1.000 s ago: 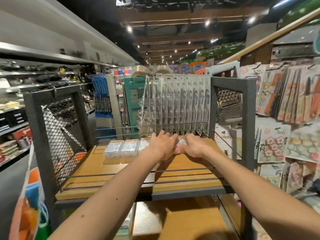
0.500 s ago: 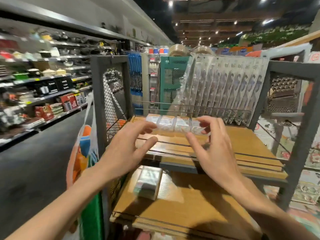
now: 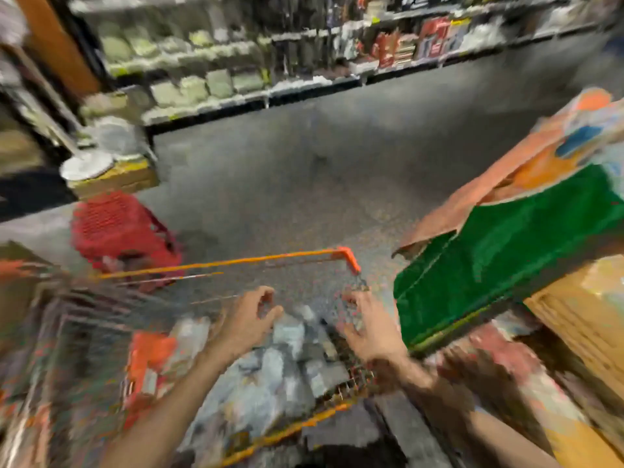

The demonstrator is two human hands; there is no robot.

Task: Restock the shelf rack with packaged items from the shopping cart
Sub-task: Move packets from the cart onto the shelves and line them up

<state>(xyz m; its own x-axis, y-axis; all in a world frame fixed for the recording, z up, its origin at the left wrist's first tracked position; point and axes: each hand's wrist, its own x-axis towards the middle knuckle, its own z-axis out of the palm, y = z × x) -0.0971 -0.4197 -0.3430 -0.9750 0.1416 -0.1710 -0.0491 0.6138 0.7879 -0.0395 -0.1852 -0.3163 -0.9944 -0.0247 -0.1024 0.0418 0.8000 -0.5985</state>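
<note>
**Both hands are held empty over the shopping cart [image 3: 347, 259], in a heavily blurred view.**

At the far left, a red basket [image 3: 118, 231] is seen on the grey floor [image 3: 304, 170], just beyond the cart's far rim. The wire-sided, orange-rimmed cart is placed near and centre. Pale packaged items [image 3: 270, 376] are heaped inside it, with an orange pack [image 3: 148, 352] at their left. The left hand [image 3: 246, 319] is held above the heap, fingers loosely curled, with nothing grasped. The right hand [image 3: 371, 329] is spread beside the cart's right wall, likewise released; whether the wire is touched cannot be told. Further right, a green-and-orange bag [image 3: 506, 244] is seen against a wooden shelf rack [image 3: 580, 319]. Stocked shelves [image 3: 219, 86] are lined along the far side.
</note>
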